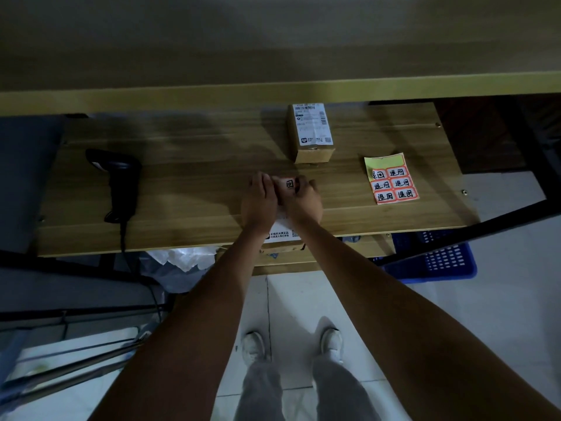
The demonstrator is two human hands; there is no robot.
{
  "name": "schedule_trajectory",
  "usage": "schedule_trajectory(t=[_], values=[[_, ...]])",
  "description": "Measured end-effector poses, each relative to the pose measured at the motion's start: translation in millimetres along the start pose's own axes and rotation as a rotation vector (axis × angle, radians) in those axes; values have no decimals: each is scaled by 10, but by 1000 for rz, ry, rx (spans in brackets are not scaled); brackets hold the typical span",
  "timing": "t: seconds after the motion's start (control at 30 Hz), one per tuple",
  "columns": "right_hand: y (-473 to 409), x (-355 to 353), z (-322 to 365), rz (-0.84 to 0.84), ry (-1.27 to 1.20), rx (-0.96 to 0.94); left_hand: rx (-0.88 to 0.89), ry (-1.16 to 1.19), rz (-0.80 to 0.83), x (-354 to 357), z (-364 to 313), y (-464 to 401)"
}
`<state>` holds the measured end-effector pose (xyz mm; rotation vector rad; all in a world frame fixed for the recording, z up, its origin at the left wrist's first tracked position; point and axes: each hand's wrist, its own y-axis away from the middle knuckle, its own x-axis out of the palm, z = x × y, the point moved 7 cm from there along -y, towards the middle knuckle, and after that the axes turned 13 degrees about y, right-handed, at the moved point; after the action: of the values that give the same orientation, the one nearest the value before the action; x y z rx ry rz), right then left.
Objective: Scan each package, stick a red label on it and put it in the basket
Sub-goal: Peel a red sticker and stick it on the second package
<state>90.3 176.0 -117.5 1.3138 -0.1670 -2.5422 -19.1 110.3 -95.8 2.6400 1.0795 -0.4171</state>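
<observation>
Both hands meet over a cardboard package at the near edge of the wood-grain table (197, 189).

The left hand (260, 199) and right hand (301, 198), fingers curled, pinch a small red rectangular label (289, 183) with a black handwritten character, held just above the flat brown package (280, 235), whose white printed shipping slip peeks out beneath the wrists. A second oblong cardboard box (312, 133) with a white barcode slip lies farther back. To the right rests a glossy sheet of red stickers (393, 182) on yellow backing. A matte black pistol-shaped scanner (117, 180) lies left, cable trailing off. A blue perforated plastic basket (440, 259) sits on the floor, lower right.
</observation>
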Motion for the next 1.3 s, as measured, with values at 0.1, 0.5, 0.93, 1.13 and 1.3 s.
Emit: schedule_trajectory(t=[0.1, 0.5, 0.93, 1.13, 1.3], values=[[6, -14, 13, 1, 14, -32, -52, -53, 47, -11, -14, 53], [4, 18, -78, 10, -103, 54, 62, -133, 29, 16, -12, -24], [47, -30, -31, 15, -76, 19, 52, -141, 12, 19, 0, -31], [17, -37, -3, -11, -18, 11, 97, -206, 9, 35, 13, -80], [16, -52, 15, -28, 11, -14, 136, -295, -15, 23, -41, -62]])
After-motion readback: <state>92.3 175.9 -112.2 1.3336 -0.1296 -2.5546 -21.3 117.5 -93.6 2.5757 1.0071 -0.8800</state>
